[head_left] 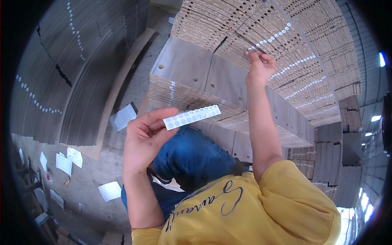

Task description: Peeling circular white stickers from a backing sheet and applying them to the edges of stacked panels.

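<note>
My left hand (148, 136) pinches a white strip of round stickers (192, 116) between thumb and fingers. Part of the strip still carries printed round stickers along one edge; grey circles show on the rest. Farther off to the right, my right hand (260, 67) touches the edges of a big stack of boards (228, 45). Its thumb and forefinger are pressed together at the lower left end of a row of round white stickers (271, 39). Whatever lies between those fingertips is too small to make out. More sticker rows (292, 67) run across the board edges.
On the left rises another tall stack of grey boards (90, 77), also dotted with white stickers. Used sticker sheets (110, 191) lie about on the concrete floor (87, 175). More board piles (326, 159) stand at the right. My bent knee in blue jeans (192, 153) is beside the stack.
</note>
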Demonstrator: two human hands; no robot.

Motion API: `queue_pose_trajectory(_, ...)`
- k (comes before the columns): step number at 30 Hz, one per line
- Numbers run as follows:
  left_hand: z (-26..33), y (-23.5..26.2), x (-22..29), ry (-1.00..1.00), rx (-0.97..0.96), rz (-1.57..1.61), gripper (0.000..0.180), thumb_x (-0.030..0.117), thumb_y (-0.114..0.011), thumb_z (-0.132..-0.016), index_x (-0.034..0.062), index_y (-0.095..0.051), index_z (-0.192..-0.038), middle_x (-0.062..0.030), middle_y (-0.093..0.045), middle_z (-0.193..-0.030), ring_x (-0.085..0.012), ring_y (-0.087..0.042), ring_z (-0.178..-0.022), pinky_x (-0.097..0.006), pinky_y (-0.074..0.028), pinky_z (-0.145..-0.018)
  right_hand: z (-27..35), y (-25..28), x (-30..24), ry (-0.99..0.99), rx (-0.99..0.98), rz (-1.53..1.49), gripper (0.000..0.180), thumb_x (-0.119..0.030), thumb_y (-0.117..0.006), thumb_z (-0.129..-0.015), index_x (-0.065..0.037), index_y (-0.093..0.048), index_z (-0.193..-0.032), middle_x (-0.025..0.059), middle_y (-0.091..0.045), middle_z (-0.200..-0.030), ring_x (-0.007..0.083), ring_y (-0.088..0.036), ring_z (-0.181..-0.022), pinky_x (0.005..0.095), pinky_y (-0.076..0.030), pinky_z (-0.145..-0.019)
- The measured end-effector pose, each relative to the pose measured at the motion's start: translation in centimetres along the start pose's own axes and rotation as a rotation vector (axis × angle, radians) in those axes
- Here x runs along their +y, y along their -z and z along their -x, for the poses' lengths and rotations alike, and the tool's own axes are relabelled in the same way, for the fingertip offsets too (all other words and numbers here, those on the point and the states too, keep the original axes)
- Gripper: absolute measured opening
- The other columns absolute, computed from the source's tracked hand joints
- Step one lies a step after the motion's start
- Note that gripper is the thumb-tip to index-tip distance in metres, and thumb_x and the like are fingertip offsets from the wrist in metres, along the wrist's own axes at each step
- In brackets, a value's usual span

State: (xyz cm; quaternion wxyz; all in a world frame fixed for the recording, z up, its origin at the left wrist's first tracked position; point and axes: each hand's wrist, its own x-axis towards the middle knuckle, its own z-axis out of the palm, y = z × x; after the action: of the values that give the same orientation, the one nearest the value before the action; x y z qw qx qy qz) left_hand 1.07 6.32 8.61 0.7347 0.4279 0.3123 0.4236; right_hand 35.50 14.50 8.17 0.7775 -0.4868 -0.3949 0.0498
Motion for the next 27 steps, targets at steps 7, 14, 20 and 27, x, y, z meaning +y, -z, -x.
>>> queue_pose_trajectory(7,-0.1,-0.1,0.0,0.005,-0.011,-0.022,0.033,-0.014,-0.061,-0.074,-0.0033,-0.061,-0.106,-0.0112,-0.066,-0.093,-0.0131,-0.063,-0.087,-0.022,-0.05,-0.078,-0.5,-0.7,0.2,-0.022,0.143,0.255,0.035,0.012,-0.066,-0.066,-0.002,-0.04,-0.085,0.0122,-0.056,-0.079,0.0191,-0.06,-0.067,0.0323,-0.055,-0.058)
queue_pose_trajectory(14,0.2,-0.1,0.3,0.01,-0.013,-0.007,0.034,-0.015,-0.06,-0.074,-0.0035,-0.061,-0.106,-0.0113,-0.066,-0.093,-0.0132,-0.063,-0.087,-0.022,-0.05,-0.078,-0.4,-1.7,-1.2,-0.112,0.168,0.411,0.032,0.011,-0.066,-0.066,0.0,-0.041,-0.083,0.013,-0.056,-0.076,0.0199,-0.059,-0.061,0.031,-0.054,-0.054)
queue_pose_trajectory(20,0.2,-0.1,0.4,-0.006,-0.029,-0.003,0.034,-0.015,-0.061,-0.074,-0.0034,-0.062,-0.106,-0.0106,-0.066,-0.093,-0.0134,-0.063,-0.087,-0.022,-0.05,-0.079,-1.4,-1.1,0.0,-0.084,0.198,0.587,0.034,0.008,-0.068,-0.065,0.001,-0.042,-0.085,0.014,-0.058,-0.076,0.02,-0.059,-0.059,0.0303,-0.052,-0.053)
queue_pose_trajectory(27,0.5,0.0,0.4,-0.022,-0.013,-0.001,0.032,-0.014,-0.061,-0.074,-0.0033,-0.062,-0.105,-0.0097,-0.066,-0.092,-0.0129,-0.063,-0.086,-0.022,-0.05,-0.078,-0.1,-1.1,-1.5,0.087,0.261,0.819,0.015,-0.009,-0.061,-0.061,0.005,-0.056,-0.061,0.016,-0.059,-0.06,0.026,-0.057,-0.058,0.0364,-0.046,-0.063)
